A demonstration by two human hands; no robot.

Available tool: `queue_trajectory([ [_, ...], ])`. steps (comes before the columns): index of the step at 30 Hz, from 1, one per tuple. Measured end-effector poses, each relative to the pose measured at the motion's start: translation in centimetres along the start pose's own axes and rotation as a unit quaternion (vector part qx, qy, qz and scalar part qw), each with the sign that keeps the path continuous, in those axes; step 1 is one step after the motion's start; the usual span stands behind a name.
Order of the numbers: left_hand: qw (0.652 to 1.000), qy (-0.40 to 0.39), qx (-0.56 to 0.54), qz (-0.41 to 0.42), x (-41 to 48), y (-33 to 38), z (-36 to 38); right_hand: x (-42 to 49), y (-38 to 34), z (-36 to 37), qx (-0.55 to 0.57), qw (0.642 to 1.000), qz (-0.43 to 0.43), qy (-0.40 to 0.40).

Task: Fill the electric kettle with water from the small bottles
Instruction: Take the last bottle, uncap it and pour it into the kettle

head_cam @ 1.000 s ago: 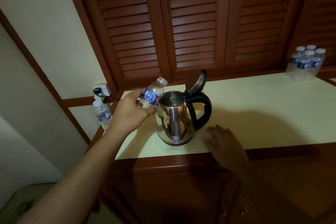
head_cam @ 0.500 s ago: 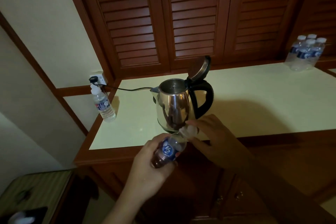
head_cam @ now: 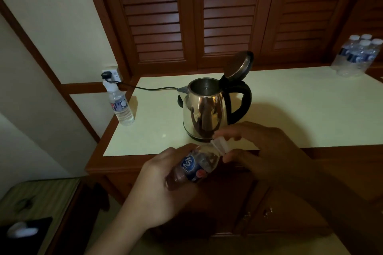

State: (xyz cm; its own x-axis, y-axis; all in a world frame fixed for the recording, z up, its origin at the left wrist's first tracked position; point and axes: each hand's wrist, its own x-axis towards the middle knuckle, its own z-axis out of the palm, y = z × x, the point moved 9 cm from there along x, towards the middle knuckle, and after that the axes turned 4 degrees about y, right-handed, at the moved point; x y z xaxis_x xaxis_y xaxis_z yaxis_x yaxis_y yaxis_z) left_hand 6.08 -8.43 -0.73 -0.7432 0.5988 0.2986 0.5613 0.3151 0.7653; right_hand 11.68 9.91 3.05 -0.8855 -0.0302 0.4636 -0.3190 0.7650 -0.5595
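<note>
Nearby, kettle (head_cam: 204,109), bottle pack (head_cam: 356,56), left hand (head_cam: 163,184) gripping bottle (head_cam: 196,166), right hand (head_cam: 267,151) pinching cap (head_cam: 220,145)

"K2" on held bottle's label (head_cam: 191,166)

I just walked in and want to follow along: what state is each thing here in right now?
Kettle: upright on the counter, lid flipped open, cord plugged in.
Held bottle: tilted, gripped by the left hand.
Cap: on the bottle's neck, pinched by the right hand.
Lone bottle: upright, capped.
Bottle pack: upright, capped.
Cabinet doors: closed.
</note>
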Motion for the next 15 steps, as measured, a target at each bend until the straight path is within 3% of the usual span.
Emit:
queue_trajectory([
  [4,0.997,-0.057,0.001,0.05,-0.3,2.2,-1.1,-0.4,-2.1,0.0,-0.017,0.998,-0.058,-0.01],
  [8,0.972,-0.15,-0.175,-0.038,-0.1,2.1,-0.6,-0.6,-2.8,-0.4,0.016,0.998,-0.063,0.008],
  [12,0.956,-0.2,-0.2,-0.082,0.5,0.7,-0.5,-0.6,-3.3,-0.1,0.009,0.996,-0.08,0.024],
  [15,0.898,-0.273,-0.309,-0.155,0.3,-0.3,0.9,-0.9,-3.5,0.4,0.04,0.997,-0.07,0.009],
])
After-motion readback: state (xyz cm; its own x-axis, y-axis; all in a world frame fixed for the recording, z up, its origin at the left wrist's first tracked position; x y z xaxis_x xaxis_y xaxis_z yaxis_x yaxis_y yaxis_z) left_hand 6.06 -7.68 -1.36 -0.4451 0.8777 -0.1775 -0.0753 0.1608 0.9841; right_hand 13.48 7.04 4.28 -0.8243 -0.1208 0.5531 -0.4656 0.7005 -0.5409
